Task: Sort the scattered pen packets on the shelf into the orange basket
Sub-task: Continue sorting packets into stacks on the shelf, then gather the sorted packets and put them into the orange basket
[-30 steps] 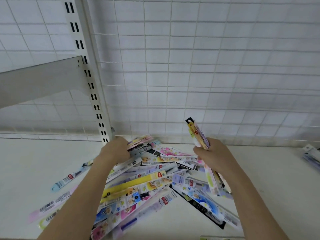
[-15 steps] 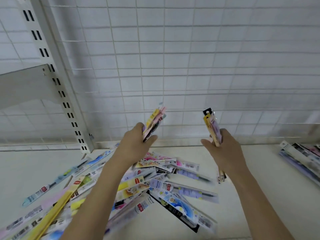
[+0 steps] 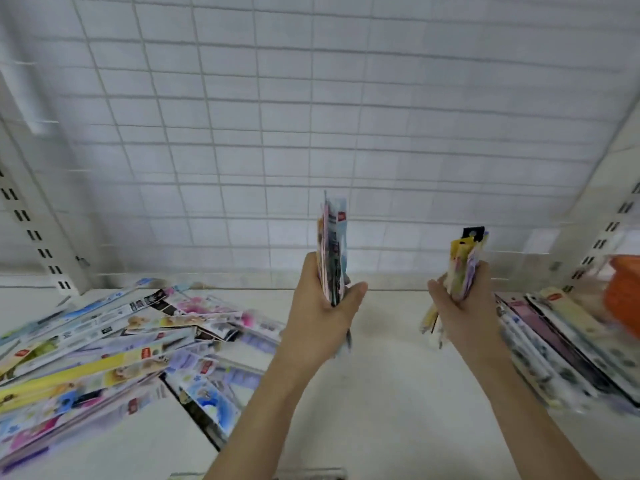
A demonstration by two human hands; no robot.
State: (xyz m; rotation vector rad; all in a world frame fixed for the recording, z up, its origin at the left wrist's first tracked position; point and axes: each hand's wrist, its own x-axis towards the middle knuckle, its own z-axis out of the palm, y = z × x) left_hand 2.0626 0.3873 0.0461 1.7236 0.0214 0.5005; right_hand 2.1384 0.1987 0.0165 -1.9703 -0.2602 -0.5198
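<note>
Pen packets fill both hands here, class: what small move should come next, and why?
Probably carry both bundles right to the orange basket. The left hand and right hand each grip upright packets, and the basket sits at the right edge.

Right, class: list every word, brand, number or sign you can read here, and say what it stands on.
None can be read.
Pen packets in the left pile: small red labels and barcodes, too blurred.
Bundle in the left hand: a red label, unreadable.
Bundle in the right hand: print too blurred.
Packets on the right: blurred.
</note>
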